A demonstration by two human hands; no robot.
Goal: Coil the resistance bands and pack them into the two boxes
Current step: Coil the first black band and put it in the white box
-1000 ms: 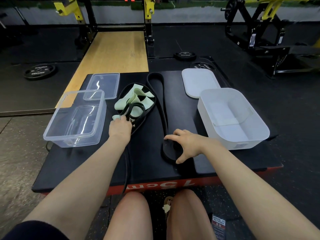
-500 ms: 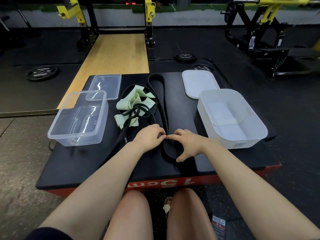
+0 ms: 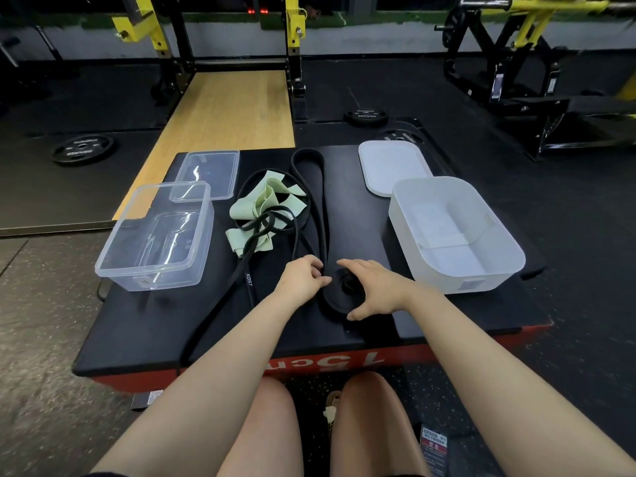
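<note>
The wide black band [image 3: 311,187] is laid lengthwise down the middle of the worktop [image 3: 144,325], w/ its near end being rolled into a coil [image 3: 344,290] just in front of the person. The coil is kept flat under the right hand [image 3: 373,287], whose fingers are spread wide and arched over it, thumb at the near edge; prob. so the roll cannot spring open. The left hand [image 3: 304,280] is curled, fingertips pinching the band's straight run right beside the coil, apparently to feed the next turn in tight.

The thin black band [image 3: 249,282], marked KDST, is left loose, running from the green band [image 3: 265,215] tangle down off the worktop's near edge. Both boxes are set open and within reach: the clear box [image 3: 113,266] at the left w/ its clear lid [image 3: 206,173] behind it, the white box [image 3: 509,259] at the right w/ its white lid [image 3: 389,166] behind. Nothing is packed in either yet.

Vs 1 s ago: the left hand was then on the thin band by the green one; it has been brought across to the coil. By 0.5 s ago it was already there. The right hand has been kept on the coil throughout; the thin band has been dragged straighter toward the near-left edge.
</note>
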